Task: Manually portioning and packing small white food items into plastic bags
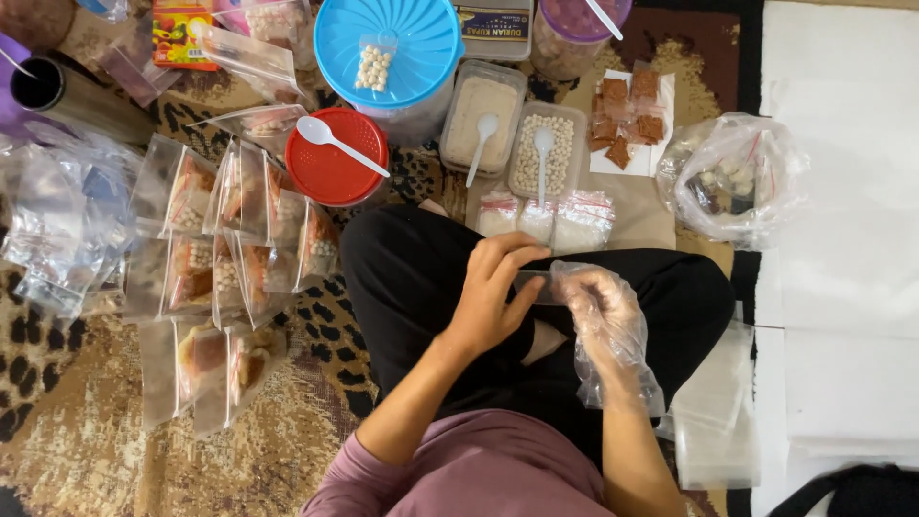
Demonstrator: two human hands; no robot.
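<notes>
**A small clear bag held between two hands over the lap**

A small clear bag point(539, 285) is held between both hands above the crossed legs in black trousers point(412, 278). The bare left hand point(493, 292) is closed on the bag's left end, the fingers curled over its top edge and the thumb beneath. The right hand point(603, 311), covered by a loose plastic glove, is closed on the bag's other end; how firmly it is pinched cannot be told through the crumpled glove. The bag appears to be empty, though it is too small and glossy to be sure.

Just beyond the knees, three little filled bags point(546, 218) are laid in a row. Behind them stand two clear tubs, one with pale powder point(481, 115) and one with small white balls point(548, 148), a white spoon resting in each. To the left of the tubs a red lid point(330, 168) is seen with a white spoon on it, and farther back a blue lid point(388, 43). Left of the knees, many packed bags point(230, 258) are spread over the patterned carpet point(86, 421). To the right of the tubs, brown squares point(627, 115) lie on white paper.
</notes>
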